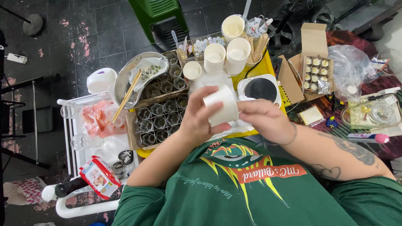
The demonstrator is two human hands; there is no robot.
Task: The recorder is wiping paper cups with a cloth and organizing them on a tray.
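Note:
A white paper cup [222,105] is held on its side over the yellow table [268,67], its open end turned to the upper left. My left hand [200,117] wraps around it from the left, fingers on its rim and wall. My right hand [264,118] touches the cup's base end from the right, fingers curled; what is under its fingertips is hidden. Just beyond the cup lies a tray of small dark glass jars [161,119] with wicks.
Stacks of paper cups [237,54] and wooden sticks [259,44] stand at the back. A small hotplate [260,89] sits right of my hands. A metal kidney dish [136,75] holds a long stick. A cardboard box of filled small candles [315,73] lies at right. A white cart [83,142] holds clutter.

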